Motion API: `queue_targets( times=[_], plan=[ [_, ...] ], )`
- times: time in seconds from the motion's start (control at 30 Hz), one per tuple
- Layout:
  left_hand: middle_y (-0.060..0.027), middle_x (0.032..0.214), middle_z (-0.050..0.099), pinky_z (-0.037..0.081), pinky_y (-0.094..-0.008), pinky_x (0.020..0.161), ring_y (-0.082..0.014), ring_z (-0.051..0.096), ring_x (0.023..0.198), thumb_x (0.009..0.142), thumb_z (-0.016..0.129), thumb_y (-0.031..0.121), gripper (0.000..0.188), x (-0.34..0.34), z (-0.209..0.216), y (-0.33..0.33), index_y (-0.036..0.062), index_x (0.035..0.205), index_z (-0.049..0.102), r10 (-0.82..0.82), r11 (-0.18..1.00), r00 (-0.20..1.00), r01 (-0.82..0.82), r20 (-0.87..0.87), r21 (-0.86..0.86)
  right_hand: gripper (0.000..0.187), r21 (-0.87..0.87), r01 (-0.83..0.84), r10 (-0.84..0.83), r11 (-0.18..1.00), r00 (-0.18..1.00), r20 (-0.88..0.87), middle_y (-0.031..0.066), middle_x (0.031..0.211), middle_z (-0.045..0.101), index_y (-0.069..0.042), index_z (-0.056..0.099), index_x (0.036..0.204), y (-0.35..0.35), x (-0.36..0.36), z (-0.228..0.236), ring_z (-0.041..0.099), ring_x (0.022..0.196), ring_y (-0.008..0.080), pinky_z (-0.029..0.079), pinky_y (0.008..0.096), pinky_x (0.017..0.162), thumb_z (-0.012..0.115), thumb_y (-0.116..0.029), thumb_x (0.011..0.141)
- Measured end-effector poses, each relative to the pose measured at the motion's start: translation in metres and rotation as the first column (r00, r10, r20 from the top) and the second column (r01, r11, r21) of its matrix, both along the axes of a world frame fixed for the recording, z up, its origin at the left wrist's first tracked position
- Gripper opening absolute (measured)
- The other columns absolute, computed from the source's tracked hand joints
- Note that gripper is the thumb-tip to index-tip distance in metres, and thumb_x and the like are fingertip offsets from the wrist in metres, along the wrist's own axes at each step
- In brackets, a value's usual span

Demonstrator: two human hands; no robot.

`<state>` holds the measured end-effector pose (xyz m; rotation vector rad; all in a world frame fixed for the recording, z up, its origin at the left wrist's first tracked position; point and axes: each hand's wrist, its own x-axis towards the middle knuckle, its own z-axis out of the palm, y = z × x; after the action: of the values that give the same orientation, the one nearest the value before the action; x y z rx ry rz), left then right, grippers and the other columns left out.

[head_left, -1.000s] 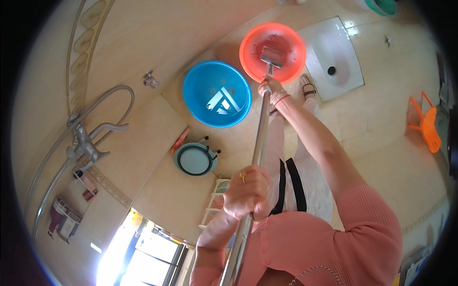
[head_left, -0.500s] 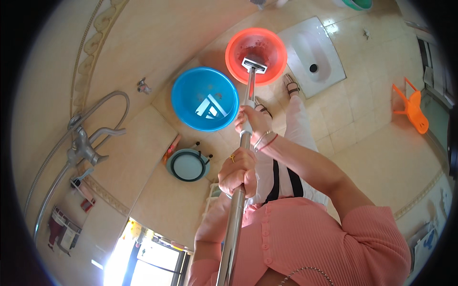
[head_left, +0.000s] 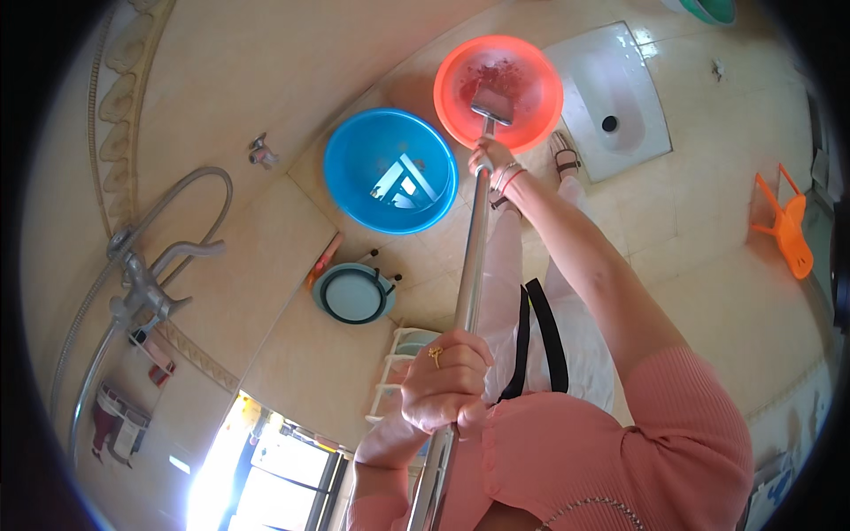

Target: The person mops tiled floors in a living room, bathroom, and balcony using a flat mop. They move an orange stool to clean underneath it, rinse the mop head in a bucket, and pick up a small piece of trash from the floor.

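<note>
Mop pole (head_left: 467,292): gripped by left hand (head_left: 445,382) near top, right hand (head_left: 492,162) lower; head (head_left: 492,103) sat in red basin (head_left: 498,91); blue basin (head_left: 390,169) untouched.

No signs or screens appear. A few small bottles or packets (head_left: 119,420), red, white and dark, sit on a wall rack (head_left: 106,434) under the shower tap (head_left: 142,292); their labels are too small to make out.
</note>
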<state>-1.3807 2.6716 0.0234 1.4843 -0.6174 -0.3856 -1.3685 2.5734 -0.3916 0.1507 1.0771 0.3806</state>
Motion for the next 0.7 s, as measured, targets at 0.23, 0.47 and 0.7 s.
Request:
queue_targets(
  times=[0.23, 0.47, 0.7],
  plan=[
    [-0.0030, 0.057, 0.047, 0.051, -0.0388, 0.055, -0.0200, 0.047, 0.050, 0.085, 0.062, 0.002, 0.031, -0.018, -0.010, 0.000, 0.0051, 0.063, 0.041, 0.042, 0.992, 0.998, -0.035, 0.051, -0.124, 0.009, 0.134, 0.204, -0.203, 0.970, 0.979, -0.027, -0.0020, 0.059, 0.047, -0.014, 0.052, 0.083, -0.018, -0.004, -0.038, 0.051, 0.050, 0.0128, 0.041, 0.0295, 0.042, 0.049, -0.014, 0.092],
    [-0.0026, 0.052, 0.044, 0.045, -0.0341, 0.047, -0.0199, 0.045, 0.044, 0.079, 0.056, -0.007, 0.037, -0.024, -0.019, 0.001, 0.0085, 0.055, 0.033, 0.141, 0.982, 0.983, -0.123, 0.119, -0.144, 0.022, 0.188, 0.139, -0.122, 0.972, 0.987, -0.103, -0.0015, 0.055, 0.046, -0.014, 0.046, 0.071, 0.013, -0.026, 0.149, 0.048, 0.046, 0.0136, 0.042, 0.0286, 0.045, 0.054, -0.016, 0.091],
    [-0.0034, 0.052, 0.043, 0.046, -0.0356, 0.048, -0.0195, 0.043, 0.044, 0.079, 0.052, -0.010, 0.033, -0.020, -0.017, 0.006, 0.0070, 0.057, 0.035, 0.130, 0.978, 0.984, -0.107, 0.122, -0.178, 0.014, -0.074, 0.124, -0.133, 0.990, 0.982, -0.137, 0.0091, 0.054, 0.047, -0.002, 0.051, 0.081, 0.032, -0.036, 0.287, 0.048, 0.043, 0.0212, 0.043, 0.0342, 0.042, 0.056, -0.013, 0.088]
  ],
)
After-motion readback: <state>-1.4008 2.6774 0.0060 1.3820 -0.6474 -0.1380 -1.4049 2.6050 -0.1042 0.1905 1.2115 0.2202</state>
